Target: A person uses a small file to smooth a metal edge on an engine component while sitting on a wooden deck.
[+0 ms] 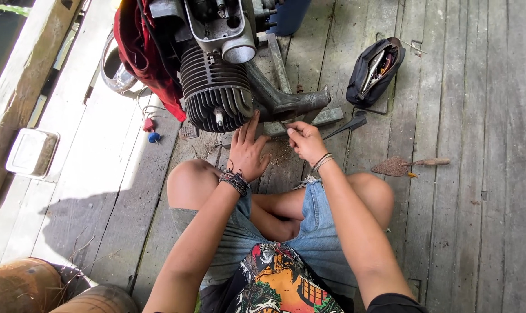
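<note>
Head view: left hand (248, 152) is spreading its fingers against the black finned metal engine cylinder (215, 90); right hand (305, 141) at three o'clock is pinching something unclear.

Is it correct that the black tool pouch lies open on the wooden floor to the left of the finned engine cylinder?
Not quite. In the head view the black tool pouch lies open on the wooden floor to the right of the finned engine cylinder, not to the left.

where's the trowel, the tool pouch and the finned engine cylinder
trowel (397, 166), head view, on its rusty blade
tool pouch (361, 78), head view, on its black outer side
finned engine cylinder (210, 87), head view, on the dark cooling fins
</note>
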